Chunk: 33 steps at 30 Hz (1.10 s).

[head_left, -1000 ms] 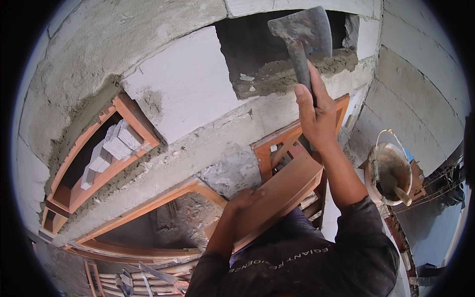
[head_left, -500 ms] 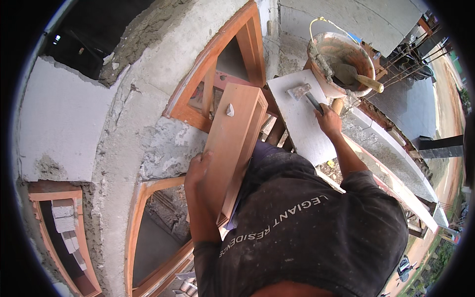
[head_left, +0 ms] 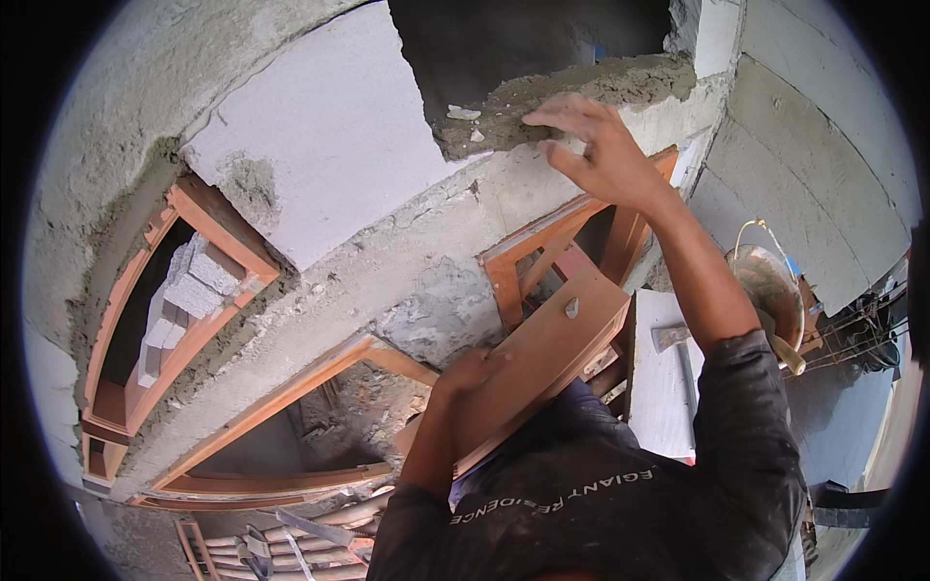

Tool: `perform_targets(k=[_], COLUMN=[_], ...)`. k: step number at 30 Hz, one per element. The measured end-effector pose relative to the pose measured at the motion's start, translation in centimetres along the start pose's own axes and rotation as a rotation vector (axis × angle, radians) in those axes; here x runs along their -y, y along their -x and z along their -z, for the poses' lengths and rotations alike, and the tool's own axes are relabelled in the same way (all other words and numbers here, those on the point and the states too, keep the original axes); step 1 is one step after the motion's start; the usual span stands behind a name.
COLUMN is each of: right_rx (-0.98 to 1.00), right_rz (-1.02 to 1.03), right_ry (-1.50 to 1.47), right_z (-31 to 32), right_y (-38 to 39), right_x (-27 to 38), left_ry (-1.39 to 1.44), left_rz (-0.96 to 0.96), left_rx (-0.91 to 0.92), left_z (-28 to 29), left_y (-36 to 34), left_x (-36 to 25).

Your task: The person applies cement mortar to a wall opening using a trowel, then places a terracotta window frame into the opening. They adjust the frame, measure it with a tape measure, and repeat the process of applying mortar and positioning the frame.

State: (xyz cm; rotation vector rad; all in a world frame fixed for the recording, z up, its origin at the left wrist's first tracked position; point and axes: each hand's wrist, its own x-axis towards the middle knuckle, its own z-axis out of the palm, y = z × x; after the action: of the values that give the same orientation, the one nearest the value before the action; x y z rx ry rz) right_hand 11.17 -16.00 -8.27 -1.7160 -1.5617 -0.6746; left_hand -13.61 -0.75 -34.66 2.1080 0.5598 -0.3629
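My left hand (head_left: 472, 372) grips the near-left side of a narrow wooden box frame (head_left: 542, 360), which stands tilted against my body. A small pale stone chip (head_left: 572, 308) lies on the frame's upper face. Raised toward the wall opening, my right hand (head_left: 603, 155) is empty, fingers spread, just over the rough mortar ledge (head_left: 639, 81). Loose white chips (head_left: 463, 113) sit on that mortar to the left of the fingers. A hatchet (head_left: 670, 337) rests on the pale board (head_left: 655, 397) to the right, partly covered by my right arm.
Wooden window frames are set in the wall, one (head_left: 373, 351) below and another (head_left: 182, 208) at left. A large white block (head_left: 320, 126) adjoins the opening. At right stand a mortar bucket (head_left: 770, 266) with a trowel (head_left: 790, 356) and protruding steel bars (head_left: 862, 334).
My right hand has let go of the hatchet, leaving it on the board, and has risen to the mortar ledge. The view has swung left. My left hand still holds the wooden frame.
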Motion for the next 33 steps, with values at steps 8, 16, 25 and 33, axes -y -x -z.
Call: perform_targets(k=[8,16,25,33], right_rx=[0.785,0.301,0.385,0.306], right_rz=[-0.171,0.043,0.026,0.040], right_ry=[-0.011,0.078,0.219,-0.011], right_z=[-2.2,-0.2,2.1,0.2], right_y=[-13.4,-10.6,-6.0,-5.0], right_x=[0.5,-0.7,1.8,1.0], left_ry=[-0.057,0.016,0.004,-0.049], left_rz=[-0.060,-0.085,0.013,0.000], left_rx=[-0.024,0.011,0.036,0.041], left_z=[0.0,0.5,0.4,0.4], left_y=[0.0,0.4,-0.4,0.0], left_x=[-0.1,-1.3,-1.1,-1.3])
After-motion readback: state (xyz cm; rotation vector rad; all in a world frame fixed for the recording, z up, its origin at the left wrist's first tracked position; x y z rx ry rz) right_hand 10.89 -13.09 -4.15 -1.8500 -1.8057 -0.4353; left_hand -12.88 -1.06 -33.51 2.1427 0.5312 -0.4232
